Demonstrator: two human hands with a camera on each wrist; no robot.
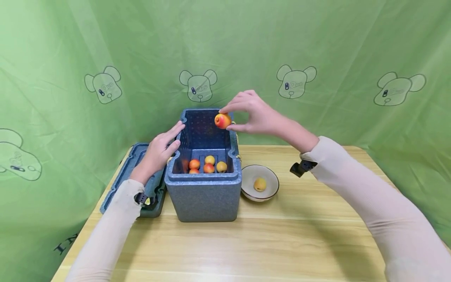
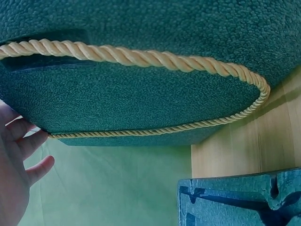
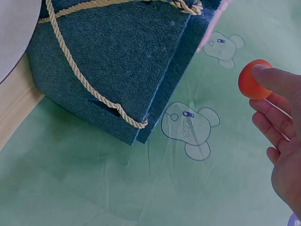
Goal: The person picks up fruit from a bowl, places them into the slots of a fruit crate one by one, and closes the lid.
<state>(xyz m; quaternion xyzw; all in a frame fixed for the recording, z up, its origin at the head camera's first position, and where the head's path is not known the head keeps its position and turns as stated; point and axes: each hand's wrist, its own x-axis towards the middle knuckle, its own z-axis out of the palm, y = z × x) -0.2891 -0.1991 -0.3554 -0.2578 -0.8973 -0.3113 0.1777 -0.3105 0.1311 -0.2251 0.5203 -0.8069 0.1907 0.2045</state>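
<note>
Above the right rim of a blue-grey foam box (image 1: pixel 208 199), my right hand (image 1: pixel 251 113) pinches a small red-and-yellow fruit (image 1: pixel 222 121) between thumb and fingertips. In the right wrist view the same fruit (image 3: pixel 254 79) looks orange-red, apart from the box wall (image 3: pixel 113 52). My left hand (image 1: pixel 160 150) rests on the box's left rim with its fingers fairly straight. The left wrist view shows that hand (image 2: pixel 19 165) at the box edge beside a twisted rope handle (image 2: pixel 155 59). Several red and yellow fruits (image 1: pixel 209 167) lie on the box floor, partly hidden by the front wall.
Right of the box stands a pale bowl (image 1: pixel 248 184) with a dark rim, holding one yellow fruit (image 1: pixel 260 184). The box's lid (image 1: pixel 121 184) lies at the left, partly under my left arm. Green cloth (image 1: pixel 246 39) hangs behind the wooden table (image 1: pixel 299 235).
</note>
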